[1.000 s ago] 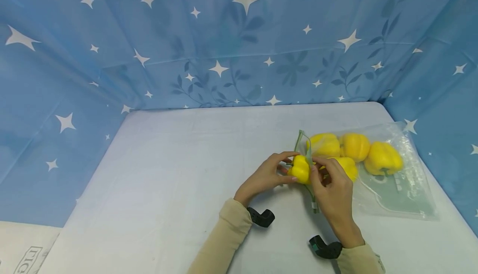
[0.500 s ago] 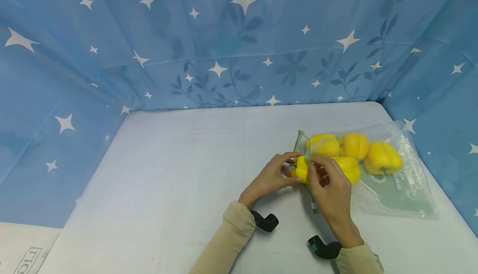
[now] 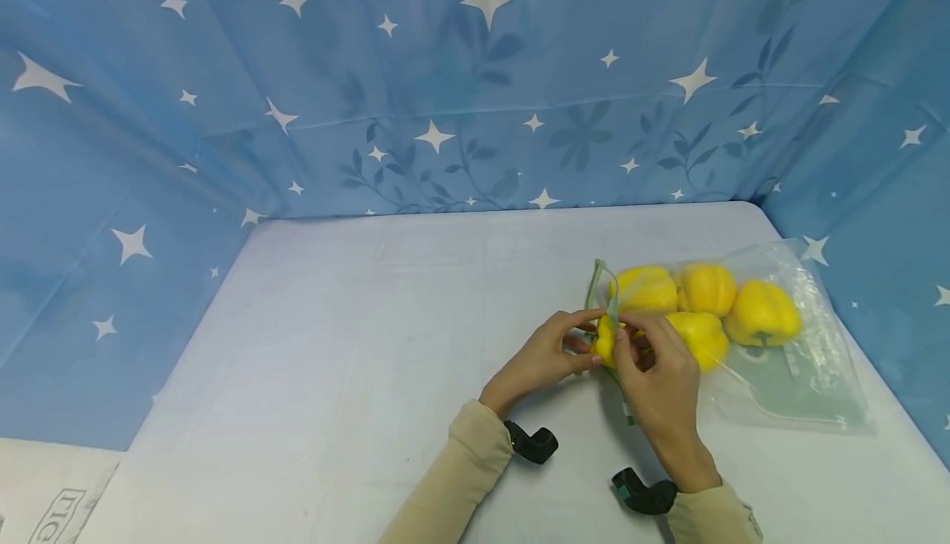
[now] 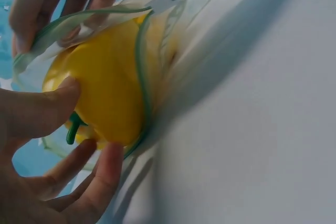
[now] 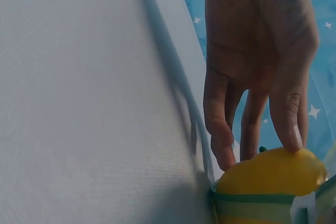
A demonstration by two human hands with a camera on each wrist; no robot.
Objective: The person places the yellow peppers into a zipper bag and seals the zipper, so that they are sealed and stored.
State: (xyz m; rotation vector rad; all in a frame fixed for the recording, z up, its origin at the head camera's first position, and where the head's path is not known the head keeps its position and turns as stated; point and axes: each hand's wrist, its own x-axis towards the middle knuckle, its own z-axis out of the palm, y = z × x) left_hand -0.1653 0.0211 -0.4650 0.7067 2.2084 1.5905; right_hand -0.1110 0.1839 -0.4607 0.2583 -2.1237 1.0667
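Observation:
My left hand [image 3: 538, 360] holds a yellow bell pepper [image 3: 604, 344] by its stem end, thumb on one side and fingertips on the other. The pepper sits in the mouth of a clear zip bag [image 3: 809, 400], green stem outward, as the left wrist view shows. The green-edged opening [image 4: 140, 66] surrounds it. My right hand [image 3: 664, 371] pinches the bag's edge beside the pepper, thumb against fingers. Several more yellow bell peppers [image 3: 762, 313] lie inside the bag.
The bag lies flat on a white-covered table [image 3: 334, 346], near its right edge. Blue star-patterned curtain [image 3: 445, 74] hangs behind and at both sides. A pale box [image 3: 44, 486] with printed letters shows at the bottom left corner.
My left hand has moved slightly right, taking the pepper deeper into the bag's mouth. A pepper inside the bag has shifted right. My right hand keeps nearly the same place.

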